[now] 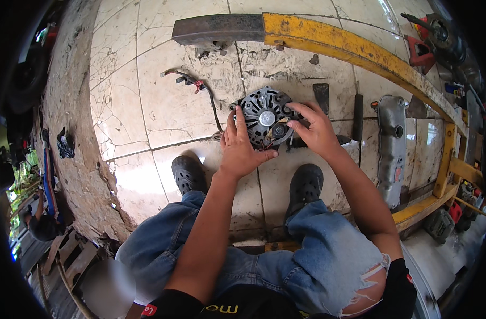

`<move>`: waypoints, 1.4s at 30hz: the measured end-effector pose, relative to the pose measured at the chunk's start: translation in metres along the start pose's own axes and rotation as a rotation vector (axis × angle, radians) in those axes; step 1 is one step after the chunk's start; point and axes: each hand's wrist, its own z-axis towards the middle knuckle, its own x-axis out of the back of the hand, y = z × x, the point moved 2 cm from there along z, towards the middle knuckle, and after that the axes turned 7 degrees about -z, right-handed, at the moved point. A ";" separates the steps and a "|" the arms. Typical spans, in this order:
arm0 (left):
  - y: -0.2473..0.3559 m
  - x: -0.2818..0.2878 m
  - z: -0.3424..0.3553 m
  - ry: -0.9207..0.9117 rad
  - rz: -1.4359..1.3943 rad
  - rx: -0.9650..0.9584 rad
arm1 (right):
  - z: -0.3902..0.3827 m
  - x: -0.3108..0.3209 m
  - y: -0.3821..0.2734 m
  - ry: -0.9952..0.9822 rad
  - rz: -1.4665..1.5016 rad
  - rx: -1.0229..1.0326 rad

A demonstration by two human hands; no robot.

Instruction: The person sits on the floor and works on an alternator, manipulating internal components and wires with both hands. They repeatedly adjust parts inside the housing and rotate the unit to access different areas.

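The round dark-grey metal alternator [264, 118] with its finned housing stands on the cracked white tiled floor [163, 106] between both hands; the left hand [239, 149] cups its left rim, fingers spread; the right hand [313, 127] pinches its right edge; a grey metal cover [392, 143] lies well apart to the right.

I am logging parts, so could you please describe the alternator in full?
The alternator is a round, dark grey, finned metal housing with a shiny hub at its centre and some wiring near its lower edge. It sits on the cracked tile floor, end face up. The left hand holds its left side; the right hand touches its right side.
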 end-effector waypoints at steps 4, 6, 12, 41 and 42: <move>-0.006 -0.013 0.002 0.005 -0.132 -0.010 | 0.004 -0.001 0.004 0.030 -0.079 0.059; -0.008 -0.015 0.002 0.007 -0.146 -0.007 | 0.002 -0.003 0.004 0.032 -0.041 0.031; -0.005 -0.009 0.006 -0.013 -0.162 -0.020 | 0.002 -0.002 0.000 0.003 -0.059 0.039; -0.008 -0.001 0.015 -0.020 -0.204 -0.057 | 0.012 0.011 -0.010 0.017 -0.454 0.272; -0.005 0.001 0.016 -0.041 -0.217 -0.058 | 0.009 0.009 -0.008 0.020 -0.430 0.239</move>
